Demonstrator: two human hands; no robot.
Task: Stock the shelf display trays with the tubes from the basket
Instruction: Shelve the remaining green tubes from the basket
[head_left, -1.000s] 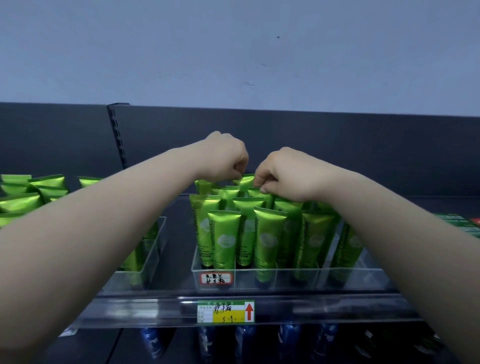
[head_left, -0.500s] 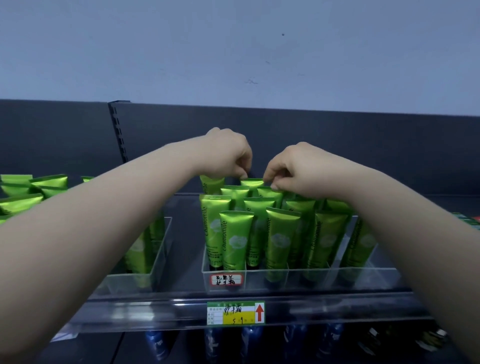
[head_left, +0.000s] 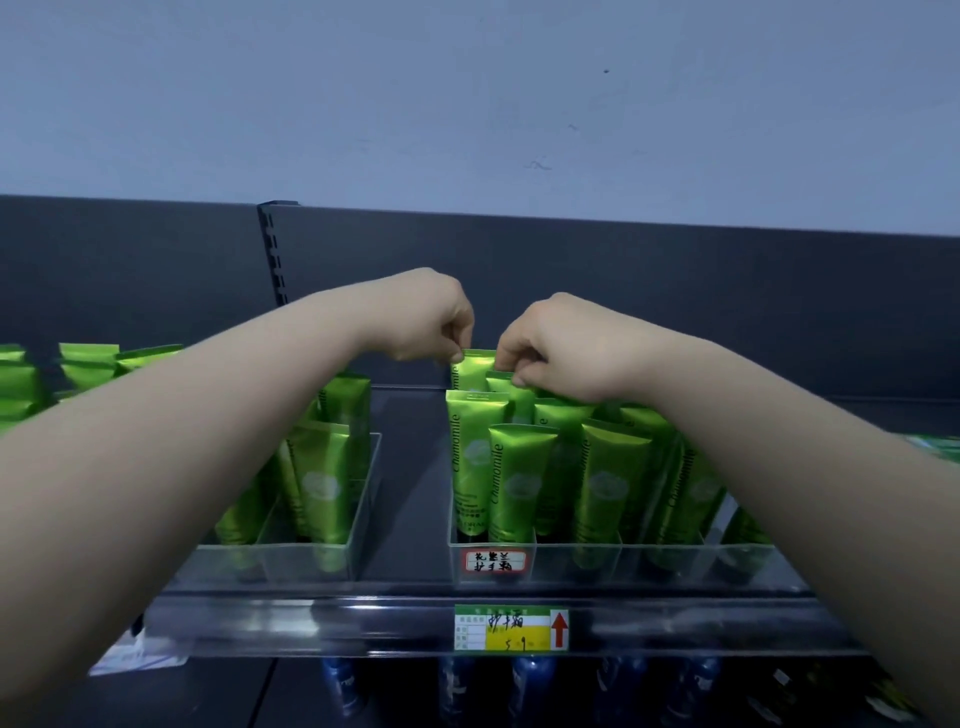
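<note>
Both forearms reach up and over the shelf edge (head_left: 363, 618), hiding much of what stands behind them. The left hand (head_left: 423, 317) is curled, thumb and forefinger pinched on the top seam of a rear green tube (head_left: 475, 371) in the back row of the right display tray (head_left: 576, 564). The right hand (head_left: 558, 348) is also curled, fingertips closed on the crimped top of a neighbouring tube (head_left: 501, 383) just beside the first; the rest of its fingers fold out of view, so how many tubes it grips cannot be told. The right tray is clear plastic, divided, packed with upright green "Chamomile" tubes; its right end is covered by the right forearm, and the rearmost compartments are hard to make out. A handwritten red-bordered label (head_left: 488, 561) sits on its front wall. The left display tray (head_left: 358, 540) holds fewer tubes, partly masked by the left forearm. Between the two trays lies a bare strip of dark shelf, the only open room near the hands. More green tubes (head_left: 85, 361) stand at far left, cut off by the frame. A green-and-yellow price tag (head_left: 511, 627) with a red arrow sits on the shelf rail. Below, dark blue bottles (head_left: 524, 686) are dim and blurred. The basket is not in sight.
</note>
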